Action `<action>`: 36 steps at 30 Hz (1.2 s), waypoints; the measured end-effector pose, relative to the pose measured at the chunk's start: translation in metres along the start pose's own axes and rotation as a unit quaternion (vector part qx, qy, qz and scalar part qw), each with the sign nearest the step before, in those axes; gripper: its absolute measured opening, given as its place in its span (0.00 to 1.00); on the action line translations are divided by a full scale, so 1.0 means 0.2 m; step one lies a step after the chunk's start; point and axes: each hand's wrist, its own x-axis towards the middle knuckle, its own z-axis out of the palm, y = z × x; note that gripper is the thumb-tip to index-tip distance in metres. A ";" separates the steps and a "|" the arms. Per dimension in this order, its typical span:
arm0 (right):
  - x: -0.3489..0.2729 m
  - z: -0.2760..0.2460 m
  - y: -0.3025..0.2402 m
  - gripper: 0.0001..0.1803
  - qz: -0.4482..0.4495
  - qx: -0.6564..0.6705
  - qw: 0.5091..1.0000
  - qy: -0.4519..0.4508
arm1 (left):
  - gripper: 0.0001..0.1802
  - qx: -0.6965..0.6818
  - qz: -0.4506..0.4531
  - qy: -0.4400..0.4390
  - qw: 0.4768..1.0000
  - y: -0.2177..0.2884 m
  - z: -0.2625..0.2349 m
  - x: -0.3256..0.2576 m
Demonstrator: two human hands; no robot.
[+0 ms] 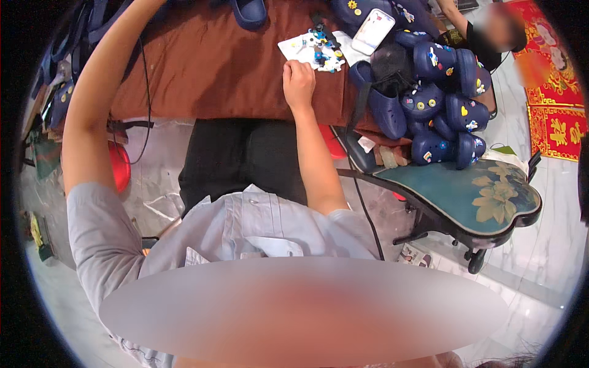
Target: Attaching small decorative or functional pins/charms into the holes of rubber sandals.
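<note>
My right hand (299, 84) rests on the brown cloth (202, 67) at the near edge of a white sheet (293, 49). Its fingers are curled under, so whatever they may hold is hidden. Just beyond it, small shoe charms (325, 48) in blue, black, white and yellow lie heaped on the sheet. My left forearm (123, 43) stretches forward over the table's left side and leaves the picture at the top, its hand out of sight. A navy clog (250, 12) lies at the far edge, between my two arms.
Navy clogs with charms (429, 101) are piled at the right, beside a phone (373, 30) and a dark cap (391, 66). A teal padded chair (466, 190) stands at right. Another person (491, 43) is at the far right. A black cable (147, 92) hangs at left.
</note>
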 end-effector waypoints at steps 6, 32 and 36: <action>0.00 0.01 0.00 0.02 -0.017 -0.013 1.000 0.004 | 0.22 -0.070 0.041 -0.062 0.995 0.09 -0.16 -0.57; 0.00 0.02 -0.01 0.05 -0.018 -0.029 0.999 0.017 | 0.12 -0.246 -0.247 -0.094 0.932 0.73 0.05 -1.20; -0.01 0.02 -0.01 0.03 -0.029 -0.028 0.999 0.019 | 0.11 -0.233 -0.251 -0.099 0.934 0.74 0.03 -1.20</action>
